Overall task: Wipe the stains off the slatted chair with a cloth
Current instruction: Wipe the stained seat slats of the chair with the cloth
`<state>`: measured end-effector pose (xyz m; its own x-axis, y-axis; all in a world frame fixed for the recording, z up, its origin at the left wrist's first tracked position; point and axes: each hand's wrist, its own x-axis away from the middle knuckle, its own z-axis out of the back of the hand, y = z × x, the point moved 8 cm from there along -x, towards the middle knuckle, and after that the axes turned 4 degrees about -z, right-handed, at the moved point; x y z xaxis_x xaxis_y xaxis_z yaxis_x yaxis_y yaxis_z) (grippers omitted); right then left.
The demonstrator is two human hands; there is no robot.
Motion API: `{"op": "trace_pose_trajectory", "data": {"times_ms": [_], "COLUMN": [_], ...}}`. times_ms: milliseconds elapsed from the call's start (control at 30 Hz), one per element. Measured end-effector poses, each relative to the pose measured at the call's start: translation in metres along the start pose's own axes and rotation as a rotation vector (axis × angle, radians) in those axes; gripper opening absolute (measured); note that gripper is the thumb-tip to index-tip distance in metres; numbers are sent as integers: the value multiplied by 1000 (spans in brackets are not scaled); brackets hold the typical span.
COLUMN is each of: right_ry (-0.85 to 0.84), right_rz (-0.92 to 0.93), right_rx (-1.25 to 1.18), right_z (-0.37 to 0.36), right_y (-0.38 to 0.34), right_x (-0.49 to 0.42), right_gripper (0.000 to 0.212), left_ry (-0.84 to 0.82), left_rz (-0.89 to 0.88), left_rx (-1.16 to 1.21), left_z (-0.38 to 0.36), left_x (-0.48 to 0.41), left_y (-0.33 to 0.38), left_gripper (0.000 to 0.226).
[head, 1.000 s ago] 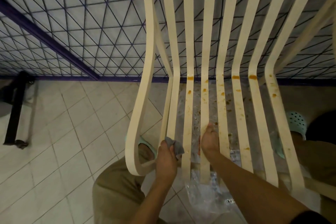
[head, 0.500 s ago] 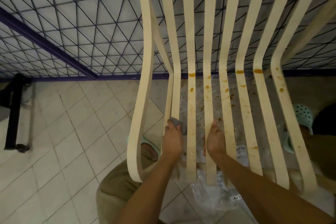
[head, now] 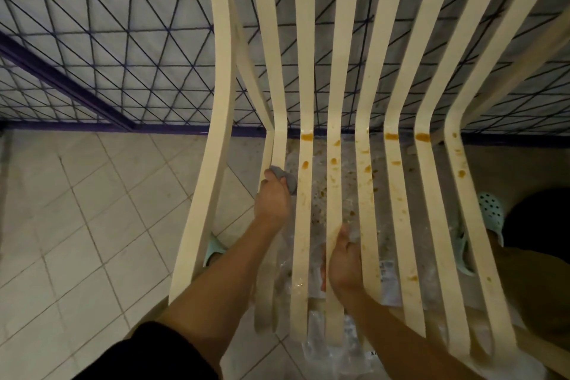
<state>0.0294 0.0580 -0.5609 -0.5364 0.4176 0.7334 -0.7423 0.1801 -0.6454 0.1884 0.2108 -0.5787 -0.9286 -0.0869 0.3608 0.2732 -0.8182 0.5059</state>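
Now, left of the slatted chair you have a floor of pale square tiles. Behind the chair stands a wire mesh panel with a dark purple frame bar.

Your left hand is at the chair's left side. Its fingers are curled round a small grey cloth, which is pressed against a narrow slat just below the bend where seat meets back.

Orange-brown stains run along that bend and spot the seat slats from the chair's middle to its right edge.

Your right hand is at the front middle of the seat, thumb on one side and fingers on the other, gripping a single slat.

Under the chair lies crumpled clear plastic, speckled with brown. It carries a white printed label that shows between the slats right of your right hand. The print is too small to read.

A pale green perforated clog shows just past the chair's right edge.
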Motion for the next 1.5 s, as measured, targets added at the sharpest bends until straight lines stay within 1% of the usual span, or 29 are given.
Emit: {"op": "trace_pose_trajectory", "data": {"times_ms": [67, 100, 233, 367, 433, 467, 533, 567, 600, 633, 667, 733, 767, 833, 967, 1000, 1100, 1133, 1167, 1200, 1267, 1300, 1433, 1500], "right_ry": [12, 9, 32, -6, 23, 31, 23, 8, -9, -9, -6, 10, 10, 33, 34, 34, 38, 41, 43, 27, -20, -30, 77, 53], "right_rz": [-40, -47, -81, -123, -106, -95, -79, -85, -87, -100, -97, -89, -87, -94, -91, -74, -31, -23, -29, -45, -44, -36, -18, -17], "right_rx": [-19, -23, 35, 18, 29, 34, 8, -7, -7, 3, 18, 28, 31, 49, 57, 43, 27, 21, 33, 48, 45, 41, 89, 84], "right_z": [4, 4, -4, -10, -9, -9, -11, -14, -16, -16, -14, -12, -12, -11, -9, -10, -8, -7, -5, -5, -9, -11, -5, -9], "right_y": [-8, -8, 14, 28, 28, 28, 36, 40, 42, 42, 38, 33, 31, 33, 28, 25, 20, 17, 17, 18, 25, 27, 25, 29], "right_x": [9, 9, -8, -16, -16, -16, -21, -23, -24, -24, -22, -21, -19, -20, -17, -16, -17, -14, -15, -17, -22, -23, -23, -24], "right_gripper": [64, 63, 81, 83, 82, 86, 107, 113, 114, 111, 102, 77, 75, 79, 69, 74, 108, 108, 100, 97, 103, 101, 78, 83], "left_ry": [5, 5, 3, 0, -1, 0, 2, 4, 6, 15, 30, 52, 67, 78, 77, 79, 74, 77, 79, 83, 75, 71, 70, 70], "left_rz": [-5, 3, -9, -1, 10, 13, 34, 67, 97, 106, 106, 102, 90, 60, 90, 104, 120, 117, 115, 117, 129, 134, 148, 146], "left_rx": [-9, 1, 26, 59, 67, 55, 31, 62, 97, 118, 130, 134, 123, 119, 151, 152, 121, 102, 78, 58, 57, 62, 52, 76], "left_z": [1, 2, 4, 8, 8, 8, 9, 11, 10, 10, 10, 9, 10, 9, 7, 5, 1, 2, 2, 2, 2, 2, 4, 4], "left_x": [-13, -18, -36, -57, -68, -74, -84, -89, -95, -99, -102, -103, -102, -100, -86, -79, -56, -46, -37, -27, -6, 4, 42, 59], "left_y": [6, 9, 23, 31, 36, 39, 45, 45, 44, 44, 42, 39, 38, 36, 26, 23, 13, 8, 6, 1, -7, -12, -27, -35], "left_gripper": [34, 34, 35, 37, 37, 37, 39, 41, 42, 41, 40, 38, 38, 38, 40, 41, 41, 41, 40, 39, 39, 39, 39, 39]}}
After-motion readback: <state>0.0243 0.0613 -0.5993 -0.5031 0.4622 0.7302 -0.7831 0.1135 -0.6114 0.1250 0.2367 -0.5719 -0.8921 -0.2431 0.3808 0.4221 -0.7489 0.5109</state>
